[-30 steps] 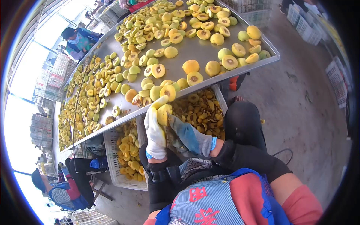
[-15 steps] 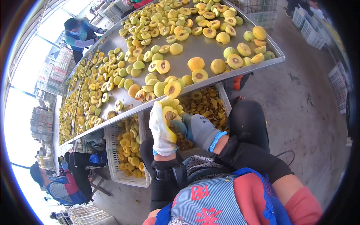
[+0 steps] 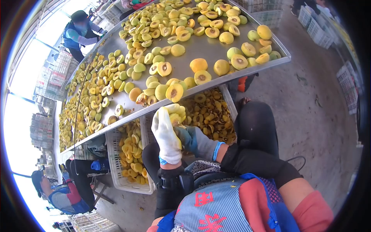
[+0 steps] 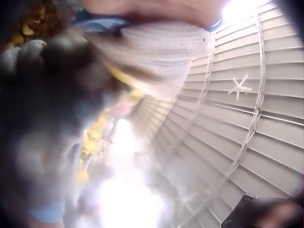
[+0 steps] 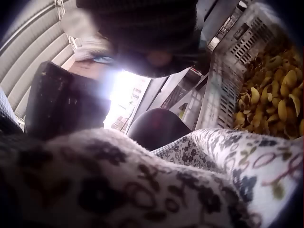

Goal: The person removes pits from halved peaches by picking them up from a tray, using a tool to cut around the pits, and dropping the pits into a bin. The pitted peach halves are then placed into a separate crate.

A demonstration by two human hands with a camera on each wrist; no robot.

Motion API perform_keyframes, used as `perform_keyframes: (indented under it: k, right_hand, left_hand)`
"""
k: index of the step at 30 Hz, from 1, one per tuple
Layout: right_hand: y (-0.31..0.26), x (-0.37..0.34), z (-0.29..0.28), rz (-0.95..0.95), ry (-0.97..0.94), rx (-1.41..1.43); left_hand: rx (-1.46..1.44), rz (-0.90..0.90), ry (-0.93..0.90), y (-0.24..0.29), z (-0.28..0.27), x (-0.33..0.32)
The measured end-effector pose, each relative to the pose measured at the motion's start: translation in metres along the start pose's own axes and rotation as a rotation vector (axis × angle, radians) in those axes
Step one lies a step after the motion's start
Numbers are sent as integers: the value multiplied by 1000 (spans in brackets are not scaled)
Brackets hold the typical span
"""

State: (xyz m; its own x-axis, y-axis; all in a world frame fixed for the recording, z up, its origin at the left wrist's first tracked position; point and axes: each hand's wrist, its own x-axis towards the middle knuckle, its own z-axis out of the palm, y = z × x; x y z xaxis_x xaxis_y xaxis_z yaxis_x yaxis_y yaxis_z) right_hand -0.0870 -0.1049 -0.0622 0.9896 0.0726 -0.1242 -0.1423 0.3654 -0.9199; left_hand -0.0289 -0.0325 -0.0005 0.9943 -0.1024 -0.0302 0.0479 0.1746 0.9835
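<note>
In the head view my left hand (image 3: 165,135), in a white glove, grips yellow peach halves (image 3: 177,116) just below the near edge of the metal table. My right hand (image 3: 195,142), in a blue-grey glove, is close against the left hand and the fruit. Its fingertips are partly hidden behind the left hand, and I cannot tell whether it holds a tool. A halved peach (image 3: 174,92) with a brown centre sits at the table edge right above the hands. The left wrist view shows the white glove (image 4: 156,57) blurred; the right wrist view shows a dark hand shape.
The metal table (image 3: 185,63) carries many peach halves. Beneath it stand a white crate (image 3: 116,162) of yellow pieces and another crate (image 3: 228,102) of darker scraps. Two people (image 3: 79,33) work beyond and to the left. Stacked crates (image 3: 41,129) stand at the far left.
The brown-centred cut face, visible half a second ago, has turned mostly out of sight. My right hand has drawn in closer to the left. A person across the table has shifted upright.
</note>
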Motion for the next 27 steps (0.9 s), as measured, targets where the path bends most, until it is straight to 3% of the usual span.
perform_keyframes:
  k: [2, 7, 9, 11, 12, 15, 16, 19, 20, 23, 27]
  right_hand:
    - [0, 0, 1, -107, -34, -74]
    - [-13, -3, 2, -82, -70, -44]
    - [-20, -6, -3, 133, -164, 102]
    - [-35, -11, -19, 557, -387, 369]
    - [-47, -18, -14, 614, -371, 379]
    - [-49, -9, -24, 599, -321, 122]
    - [-56, -12, -21, 488, -147, -219]
    - [-56, -11, -30, 582, -212, -187]
    - [-42, -10, -33, 601, -332, 24]
    - [-30, -16, -22, 572, -431, 410]
    - [-37, -19, -11, 529, -345, 310]
  left_hand:
    - [11, -18, -12, 2, 0, 1]
    - [50, -8, -89, 6, -5, 3]
    - [63, -14, -172, -2, -14, 9]
    - [33, -65, -286, -4, -20, 12]
    - [37, -100, -339, -2, -24, 13]
    - [134, -115, -416, 2, -24, 17]
    - [167, -109, -420, -2, -23, 18]
    - [166, -82, -407, -11, -20, 16]
    - [10, -85, -373, -20, -22, 15]
    - [-283, -88, -332, -32, -21, 16]
    - [-258, -168, -213, -20, -18, 11]
